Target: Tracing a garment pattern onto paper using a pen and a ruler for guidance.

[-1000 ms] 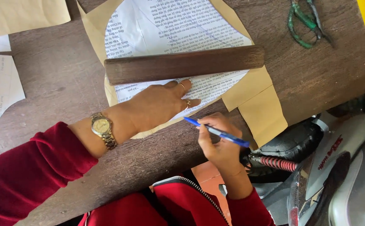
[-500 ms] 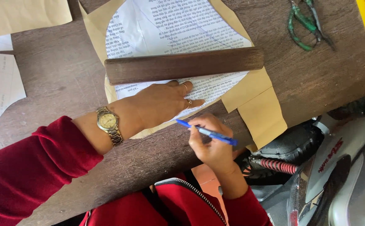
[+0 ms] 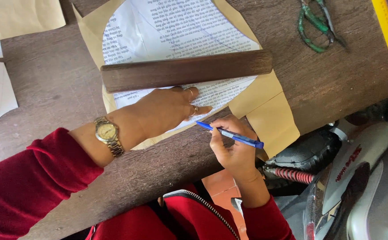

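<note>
The left hand (image 3: 167, 109) lies flat on a white printed sheet (image 3: 172, 31), fingers spread out and pressing down — it grips nothing. The sheet is cut in a rounded shape and sits on top of a tan paper (image 3: 269, 111). Both lie near the front edge of the wooden table (image 3: 47, 89), about in the middle of it, and the tan paper hangs a little over that edge.

The right hand (image 3: 234, 149) is closed around a blue pen (image 3: 232, 135). The pen tip points left and touches down at the low rim of the white sheet, just beside the left fingertips. It looks like the hand is drawing around the sheet onto the tan paper.

A dark wood block (image 3: 185, 70) lies across the sheet and weighs it down, just above the left hand.

How much is drawn? I cannot see a pen line on the tan paper, so I cannot tell. My guess is that the low rim is being traced right now — and the rounded top and sides may be left to do. The tan paper is not cut to the sheet's shape yet; its straight corners stick out.

Green scissors (image 3: 318, 24) rest near the far right corner, well apart from both hands. A yellow ruler (image 3: 385, 22) lies beside them.
</note>
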